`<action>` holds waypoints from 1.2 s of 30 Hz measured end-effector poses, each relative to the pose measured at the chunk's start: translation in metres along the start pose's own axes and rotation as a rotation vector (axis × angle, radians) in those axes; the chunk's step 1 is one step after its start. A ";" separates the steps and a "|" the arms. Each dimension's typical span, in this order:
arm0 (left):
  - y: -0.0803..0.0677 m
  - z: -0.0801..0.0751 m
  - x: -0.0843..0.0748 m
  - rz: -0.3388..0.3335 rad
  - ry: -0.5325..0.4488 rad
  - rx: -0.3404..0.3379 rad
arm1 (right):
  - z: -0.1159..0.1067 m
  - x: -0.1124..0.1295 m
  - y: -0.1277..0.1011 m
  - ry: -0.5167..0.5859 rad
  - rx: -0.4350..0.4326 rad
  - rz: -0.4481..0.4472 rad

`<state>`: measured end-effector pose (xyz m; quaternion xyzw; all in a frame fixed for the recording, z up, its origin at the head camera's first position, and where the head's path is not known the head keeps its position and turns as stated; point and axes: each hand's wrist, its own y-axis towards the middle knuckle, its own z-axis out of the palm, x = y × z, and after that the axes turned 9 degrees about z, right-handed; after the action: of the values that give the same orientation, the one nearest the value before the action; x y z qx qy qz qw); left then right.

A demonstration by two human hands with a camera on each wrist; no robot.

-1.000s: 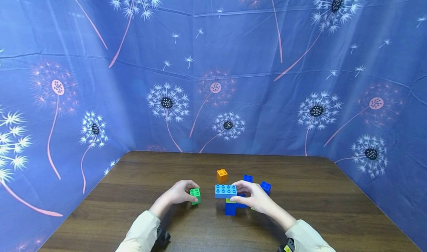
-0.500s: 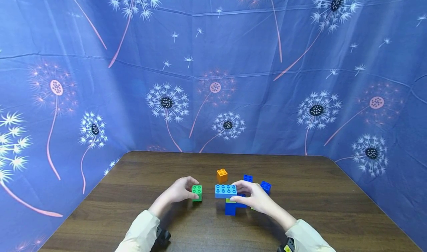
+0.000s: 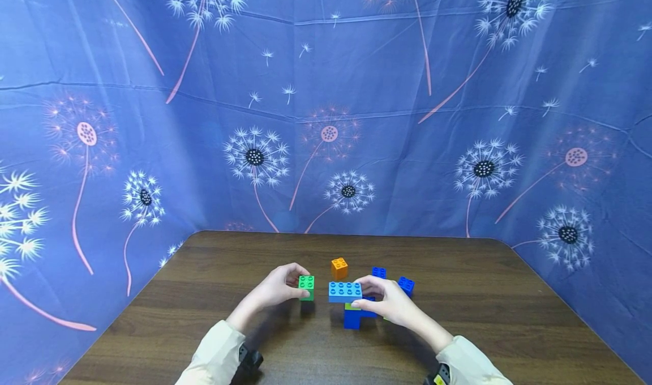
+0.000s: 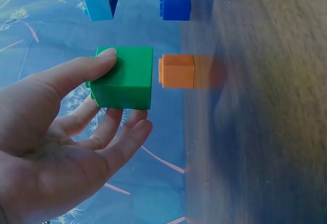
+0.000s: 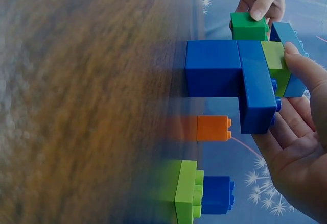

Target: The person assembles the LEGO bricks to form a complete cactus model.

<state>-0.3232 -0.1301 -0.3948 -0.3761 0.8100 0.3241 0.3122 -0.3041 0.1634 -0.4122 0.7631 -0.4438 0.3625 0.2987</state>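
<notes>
My left hand (image 3: 277,286) pinches a green building brick (image 3: 307,287), thumb on its near side and fingers behind, raised over the table with its studs up. To its right, my right hand (image 3: 391,303) holds a small stack of bricks by its upper part. The stack has a long light blue brick (image 3: 344,292) on top, a lime brick (image 5: 276,63) under it, then a long dark blue brick (image 5: 254,86) and a dark blue block (image 5: 212,68) at the bottom. The light blue brick juts out toward the green one, with a narrow gap between them.
An orange brick (image 3: 339,268) stands on the brown wooden table (image 3: 244,255) behind the hands. Dark blue bricks (image 3: 406,285) lie behind the right hand. A lime brick (image 5: 185,191) there is mostly hidden from the head view. A blue dandelion-patterned cloth (image 3: 326,90) hangs around the table.
My left hand has lifted the green brick and moved it right and away, closer to the stack, turning it squarer to the view. My right hand and the stack have stayed in place.
</notes>
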 end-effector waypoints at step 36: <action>0.003 0.004 -0.023 0.073 -0.085 -0.195 | 0.001 0.015 -0.007 -0.011 -0.008 0.026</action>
<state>-0.3124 -0.1164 -0.3788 -0.3608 0.7739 0.4281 0.2961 -0.2925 0.1586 -0.4014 0.7581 -0.4567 0.3603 0.2947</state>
